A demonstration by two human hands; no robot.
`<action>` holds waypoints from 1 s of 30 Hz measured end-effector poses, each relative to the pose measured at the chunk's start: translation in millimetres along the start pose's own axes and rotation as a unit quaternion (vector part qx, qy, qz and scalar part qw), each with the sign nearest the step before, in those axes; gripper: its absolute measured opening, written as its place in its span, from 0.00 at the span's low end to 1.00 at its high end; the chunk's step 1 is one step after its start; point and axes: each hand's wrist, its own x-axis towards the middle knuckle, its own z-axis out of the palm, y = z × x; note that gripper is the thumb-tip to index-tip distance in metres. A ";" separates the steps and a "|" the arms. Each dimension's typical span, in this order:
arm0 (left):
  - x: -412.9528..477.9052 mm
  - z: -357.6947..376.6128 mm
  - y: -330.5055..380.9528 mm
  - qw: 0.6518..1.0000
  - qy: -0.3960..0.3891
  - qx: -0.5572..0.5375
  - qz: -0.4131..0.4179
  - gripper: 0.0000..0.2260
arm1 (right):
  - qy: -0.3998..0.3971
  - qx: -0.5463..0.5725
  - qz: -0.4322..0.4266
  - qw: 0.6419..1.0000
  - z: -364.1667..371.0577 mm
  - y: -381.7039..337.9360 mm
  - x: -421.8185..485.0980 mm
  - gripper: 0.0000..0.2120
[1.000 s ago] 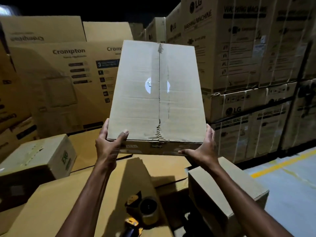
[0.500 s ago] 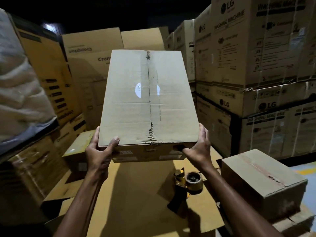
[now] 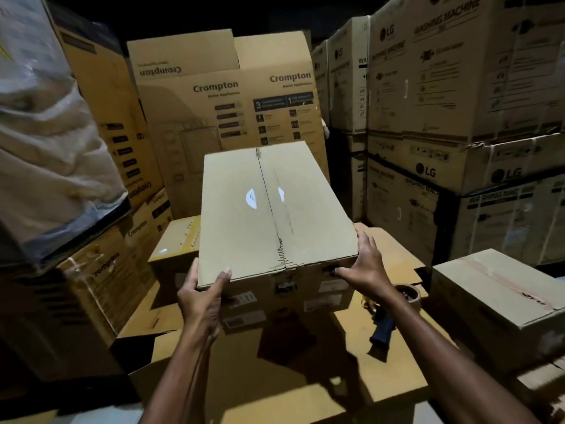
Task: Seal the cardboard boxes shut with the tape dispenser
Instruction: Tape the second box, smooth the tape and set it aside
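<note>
A plain brown cardboard box [image 3: 275,209] fills the middle of the view. Its top flaps meet in a centre seam with a torn strip at the near end and no tape along it. My left hand [image 3: 201,298] grips the near left corner, thumb on top. At the near right corner my right hand [image 3: 363,264] holds the box, fingers along the side and thumb on the front face. The box is low over a flat cardboard sheet [image 3: 305,377]; whether it rests there I cannot tell. The tape dispenser [image 3: 394,307] lies on the sheet to the right, partly hidden behind my right forearm.
A smaller box [image 3: 174,249] stands behind on the left, and a taped box [image 3: 495,301] on the right. Tall Crompton cartons [image 3: 220,96] rise behind, stacked LG cartons [image 3: 458,117] wall the right, and a plastic-wrapped bundle [image 3: 46,148] looms on the left.
The box has come down from chest height to just over the cardboard sheet and tilted flatter. The view swung left, so the tape dispenser now lies right of the box.
</note>
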 end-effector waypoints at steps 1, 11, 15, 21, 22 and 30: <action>3.5 -7.2 -10.6 1.000 0.004 0.010 -0.016 0.38 | -0.017 -0.009 0.013 1.000 8.7 2.4 -1.0 0.54; 59.6 -40.7 -67.7 0.982 -0.062 0.135 -0.114 0.40 | -0.076 -0.042 0.133 0.987 67.2 17.9 -11.0 0.51; 55.4 -42.6 -80.7 0.982 -0.056 0.154 -0.097 0.34 | -0.080 -0.042 0.144 0.985 66.2 19.2 -16.2 0.51; 39.6 -17.1 -73.4 0.920 0.018 0.389 0.043 0.33 | -0.052 -0.034 0.140 0.988 67.7 29.7 -29.0 0.47; 37.2 -9.4 -72.0 0.906 0.023 0.411 0.093 0.30 | -0.049 -0.031 0.136 0.989 66.3 33.7 -32.1 0.44; 41.8 75.9 -72.6 0.867 -0.152 0.437 0.186 0.10 | 0.099 0.043 0.247 0.963 40.3 96.7 -56.6 0.25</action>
